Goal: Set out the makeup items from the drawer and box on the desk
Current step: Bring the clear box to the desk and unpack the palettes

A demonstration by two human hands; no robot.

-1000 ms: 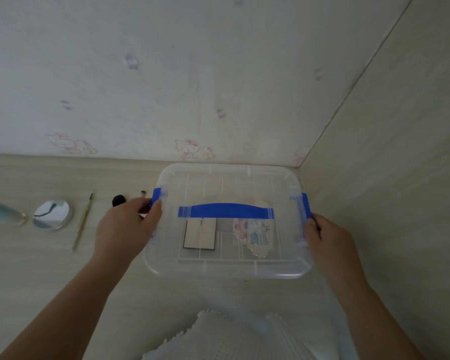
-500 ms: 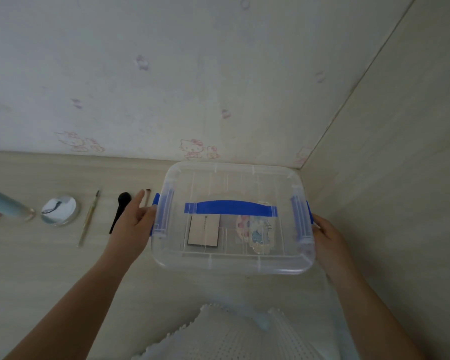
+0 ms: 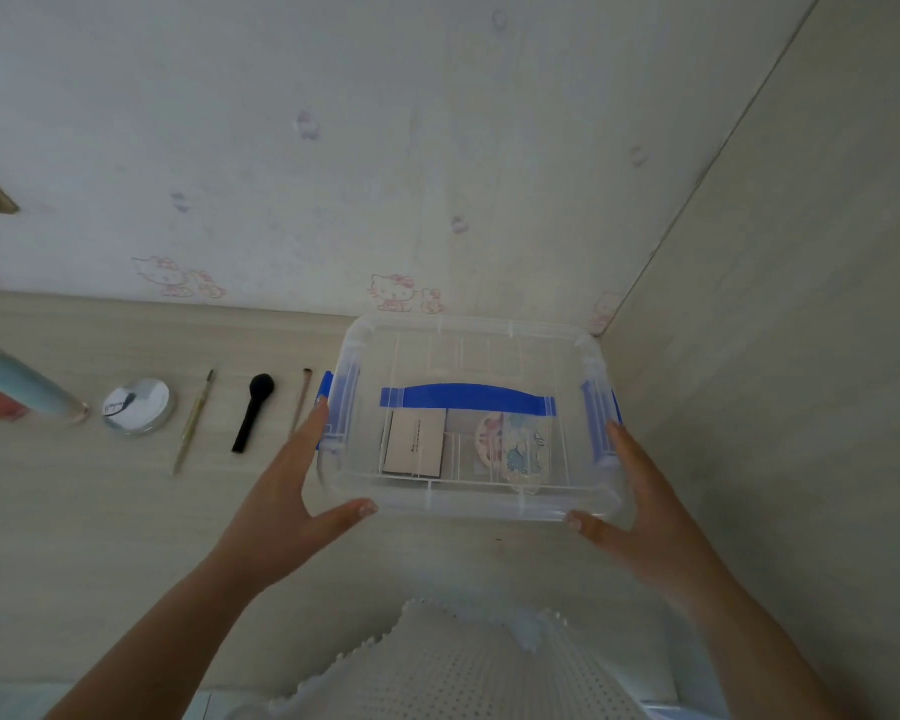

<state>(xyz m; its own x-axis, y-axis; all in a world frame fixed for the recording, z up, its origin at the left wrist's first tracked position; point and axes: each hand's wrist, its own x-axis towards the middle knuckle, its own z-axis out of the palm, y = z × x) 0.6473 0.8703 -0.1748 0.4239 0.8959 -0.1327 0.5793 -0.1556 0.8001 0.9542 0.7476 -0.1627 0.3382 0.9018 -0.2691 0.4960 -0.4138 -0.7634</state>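
Both hands now off the blue latches. Left hand (image 3: 281, 504) and right hand (image 3: 640, 506) flank the clear box (image 3: 474, 504), fingers straight, thumbs at its near wall. Box rests far right on tabletop (image 3: 74, 537), lid on; latches likely released, lid next.

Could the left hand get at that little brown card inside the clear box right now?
Probably not yet. The brown card lies inside the clear box, whose lid with the blue handle looks closed over it. The left hand rests open against the box's side.
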